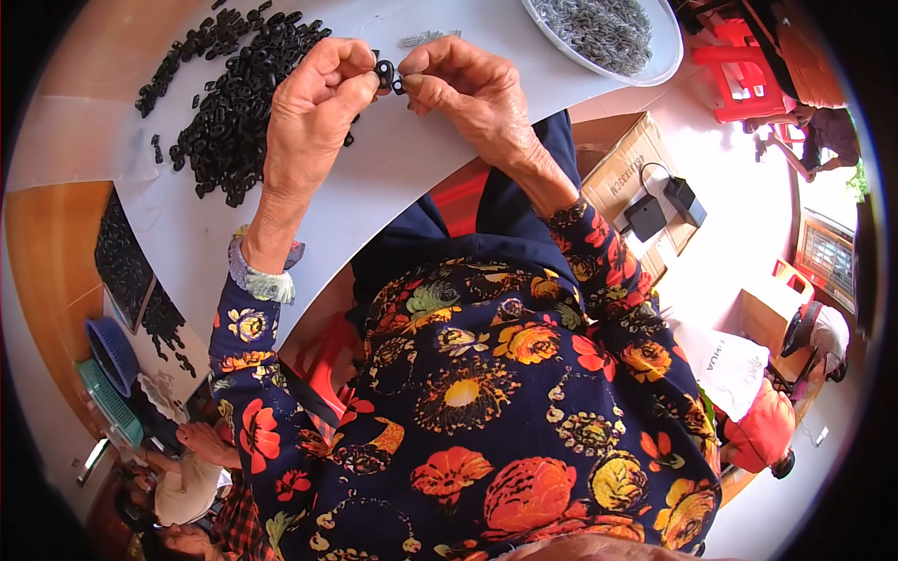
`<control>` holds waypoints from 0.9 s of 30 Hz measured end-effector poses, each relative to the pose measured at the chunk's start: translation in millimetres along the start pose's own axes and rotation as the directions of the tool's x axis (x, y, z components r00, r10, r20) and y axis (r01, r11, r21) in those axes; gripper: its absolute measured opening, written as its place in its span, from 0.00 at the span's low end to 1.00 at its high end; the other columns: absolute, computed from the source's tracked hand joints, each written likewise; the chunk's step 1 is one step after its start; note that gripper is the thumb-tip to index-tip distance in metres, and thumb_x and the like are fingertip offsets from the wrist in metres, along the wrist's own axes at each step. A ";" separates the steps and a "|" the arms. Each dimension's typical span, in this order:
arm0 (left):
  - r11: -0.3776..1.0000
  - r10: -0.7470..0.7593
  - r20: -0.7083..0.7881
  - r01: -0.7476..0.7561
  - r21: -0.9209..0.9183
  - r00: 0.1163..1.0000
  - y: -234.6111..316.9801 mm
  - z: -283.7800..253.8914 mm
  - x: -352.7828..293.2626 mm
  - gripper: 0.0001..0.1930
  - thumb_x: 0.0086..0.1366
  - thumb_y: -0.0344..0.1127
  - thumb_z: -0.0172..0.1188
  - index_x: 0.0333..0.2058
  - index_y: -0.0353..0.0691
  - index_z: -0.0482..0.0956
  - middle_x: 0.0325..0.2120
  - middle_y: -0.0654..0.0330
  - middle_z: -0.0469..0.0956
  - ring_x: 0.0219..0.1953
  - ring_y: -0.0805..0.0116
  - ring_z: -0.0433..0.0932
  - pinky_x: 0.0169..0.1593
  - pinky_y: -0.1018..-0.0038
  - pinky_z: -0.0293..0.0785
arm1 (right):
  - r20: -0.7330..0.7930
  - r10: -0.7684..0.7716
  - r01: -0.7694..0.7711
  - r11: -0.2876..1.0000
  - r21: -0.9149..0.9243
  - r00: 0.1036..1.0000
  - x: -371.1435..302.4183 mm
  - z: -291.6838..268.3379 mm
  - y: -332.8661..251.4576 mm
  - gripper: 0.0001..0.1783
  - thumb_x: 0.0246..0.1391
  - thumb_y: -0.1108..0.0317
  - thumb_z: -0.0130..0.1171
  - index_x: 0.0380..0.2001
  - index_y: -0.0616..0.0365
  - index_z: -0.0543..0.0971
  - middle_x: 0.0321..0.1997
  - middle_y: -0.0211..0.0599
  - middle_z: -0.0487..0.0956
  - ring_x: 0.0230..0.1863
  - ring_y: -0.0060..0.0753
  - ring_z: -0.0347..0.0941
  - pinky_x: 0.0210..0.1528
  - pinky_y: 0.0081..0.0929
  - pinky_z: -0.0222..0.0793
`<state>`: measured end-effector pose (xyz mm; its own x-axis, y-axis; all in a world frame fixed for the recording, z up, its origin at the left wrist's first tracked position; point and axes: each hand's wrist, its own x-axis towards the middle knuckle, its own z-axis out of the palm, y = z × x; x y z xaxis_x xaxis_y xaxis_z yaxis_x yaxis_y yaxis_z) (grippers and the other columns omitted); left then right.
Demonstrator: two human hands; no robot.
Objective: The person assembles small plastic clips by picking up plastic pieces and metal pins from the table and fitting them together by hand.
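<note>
Above the table's near edge, both my hands meet over a small black plastic part with round holes (384, 71). My left hand (323, 93) pinches its left side between thumb and fingers. From the other side, my right hand (468, 89) pinches its right end, where a second small ring shows. Fingertips hide part of it, so I cannot tell if it is one piece or two joined. Just left of my left hand spreads a heap of similar black parts (229, 126). Beyond my hands lies a little pile of small silvery pieces (428, 39).
A round white tray (675, 70) full of silvery pieces stands at the far right of the white table (374, 201). To the right are a cardboard box (608, 173) with black adapters on it and red stools (739, 79). Other people sit at lower left and right.
</note>
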<state>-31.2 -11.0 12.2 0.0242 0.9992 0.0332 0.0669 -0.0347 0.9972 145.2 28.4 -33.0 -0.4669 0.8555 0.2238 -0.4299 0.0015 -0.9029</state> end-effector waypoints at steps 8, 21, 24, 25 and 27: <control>0.999 0.033 -0.020 -0.033 -0.011 0.999 -0.4 0.7 4.6 0.06 0.61 0.24 0.53 0.38 0.36 0.75 0.27 0.70 0.74 0.33 0.83 0.73 0.38 0.85 0.70 | -0.010 0.032 -0.032 0.999 -0.014 0.999 -0.5 2.6 -2.6 0.13 0.52 0.81 0.55 0.43 0.64 0.74 0.32 0.28 0.75 0.33 0.15 0.72 0.39 0.16 0.71; 0.973 0.068 0.064 -0.081 0.218 0.996 7.0 0.0 8.9 0.06 0.62 0.27 0.55 0.38 0.36 0.76 0.26 0.71 0.72 0.29 0.85 0.69 0.33 0.86 0.67 | -0.006 0.058 -0.058 0.997 -0.047 0.998 -1.7 5.4 -6.8 0.17 0.52 0.82 0.54 0.47 0.64 0.70 0.32 0.28 0.74 0.34 0.16 0.72 0.41 0.16 0.71; 0.980 0.061 0.036 -0.067 0.189 0.997 6.8 5.3 7.1 0.07 0.64 0.32 0.54 0.38 0.35 0.76 0.24 0.69 0.73 0.27 0.84 0.70 0.32 0.84 0.68 | -0.028 0.036 -0.037 0.998 -0.048 0.999 -1.3 5.7 -5.9 0.17 0.52 0.81 0.53 0.47 0.65 0.70 0.32 0.28 0.74 0.35 0.16 0.72 0.41 0.16 0.71; 0.971 0.055 0.051 -0.065 0.231 0.997 7.2 7.8 5.1 0.08 0.66 0.34 0.54 0.37 0.35 0.76 0.23 0.68 0.73 0.26 0.83 0.70 0.31 0.84 0.67 | -0.038 0.027 -0.029 0.999 -0.036 0.999 -1.3 5.5 -5.4 0.16 0.52 0.81 0.53 0.46 0.65 0.70 0.32 0.28 0.74 0.35 0.16 0.72 0.41 0.16 0.71; 0.961 0.046 0.066 -0.062 0.270 0.997 7.1 9.3 3.8 0.10 0.67 0.37 0.53 0.37 0.35 0.76 0.21 0.67 0.74 0.26 0.83 0.70 0.30 0.83 0.67 | -0.040 0.032 -0.034 0.999 -0.042 0.999 -0.9 5.2 -6.8 0.16 0.53 0.81 0.53 0.46 0.65 0.70 0.33 0.29 0.74 0.35 0.17 0.73 0.41 0.16 0.71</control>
<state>-21.4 -7.7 18.8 0.0930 0.9929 0.0743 0.3321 -0.1013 0.9378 144.6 25.0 -25.2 -0.4490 0.8753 0.1798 -0.3810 -0.0055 -0.9246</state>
